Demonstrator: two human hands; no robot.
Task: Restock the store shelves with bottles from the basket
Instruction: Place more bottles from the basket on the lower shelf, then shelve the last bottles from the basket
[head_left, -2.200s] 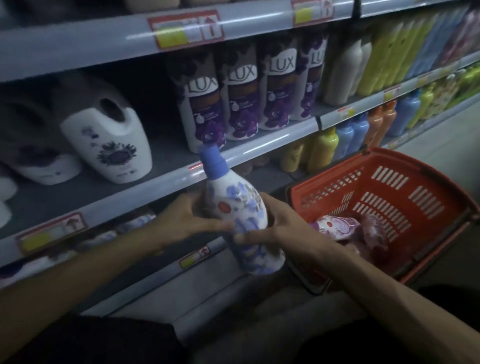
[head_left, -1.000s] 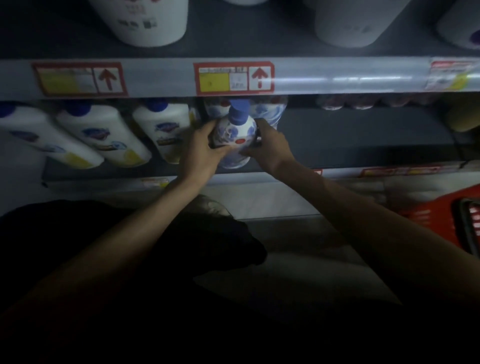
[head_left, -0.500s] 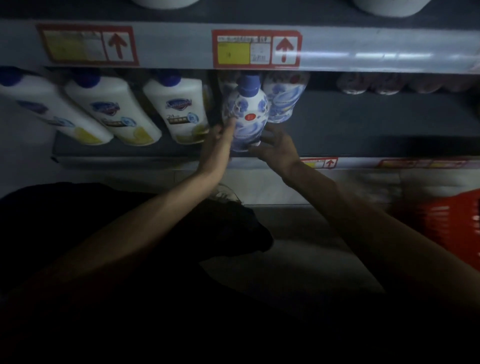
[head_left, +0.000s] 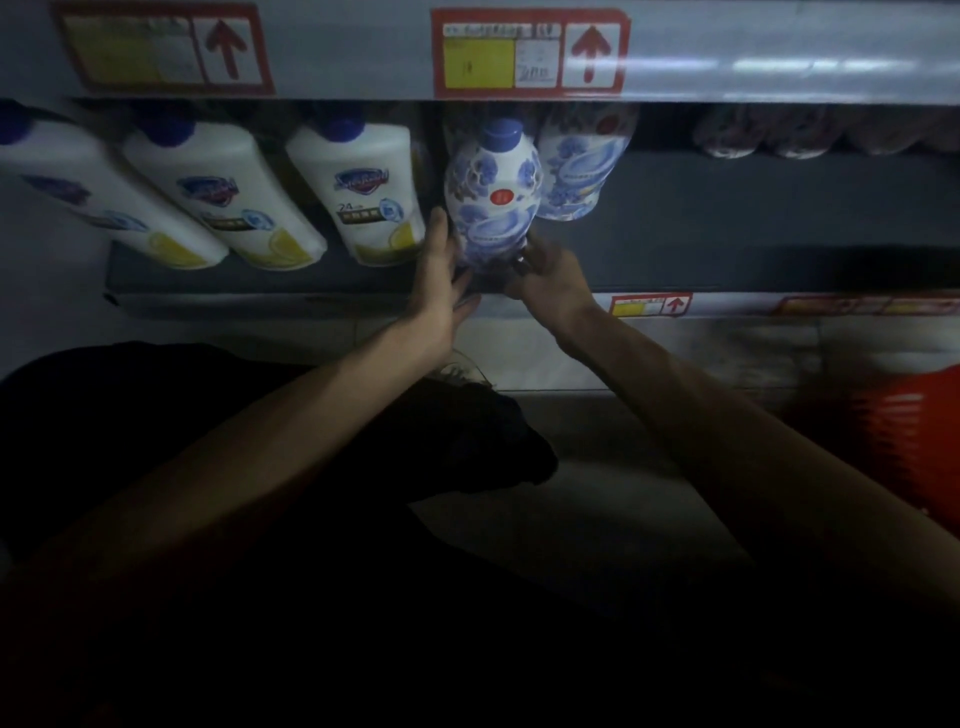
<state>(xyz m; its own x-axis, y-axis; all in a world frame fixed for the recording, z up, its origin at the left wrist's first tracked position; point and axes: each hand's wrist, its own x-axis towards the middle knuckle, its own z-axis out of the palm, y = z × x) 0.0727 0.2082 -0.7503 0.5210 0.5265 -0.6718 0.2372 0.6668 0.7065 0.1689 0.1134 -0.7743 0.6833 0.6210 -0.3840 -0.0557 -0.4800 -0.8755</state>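
Setting: a dim shop aisle seen from above, the person's two bare forearms reaching forward to a low dark grey shelf (head_left: 727, 218).
Task's bottle: a white floral bottle (head_left: 491, 197) with blue flowers, a red dot and a blue cap. It is upright near the front of the shelf, between the two hands. Its base is hidden behind the fingers, so whether it rests on the shelf cannot be told.
Left hand: the left hand (head_left: 441, 280) lies flat against the bottle's lower left side, fingers straight and pointing up along it.
Right hand: the right hand (head_left: 550, 280) meets the bottle's lower right side with bent fingers. In this light it cannot be told whether it clasps the bottle or only touches it.
Behind the bottle: a matching bottle (head_left: 582, 166) just to its right and further back, its top hidden by the rail above.
To the left: three white bottles (head_left: 363, 197) with dark blue caps and yellow at the foot (the nearest one is just beside the left hand).
Far right of shelf: dark reddish bottles (head_left: 753, 137), too blurred to describe.
Above: the pale upper rail (head_left: 779, 57) carrying two red-framed price labels (head_left: 530, 52) with yellow panels and red arrows.
Basket: a red basket (head_left: 914, 447) at the right edge, blurred, well apart from the hands.
Foreground: dark clothing (head_left: 260, 415) on the person's legs.
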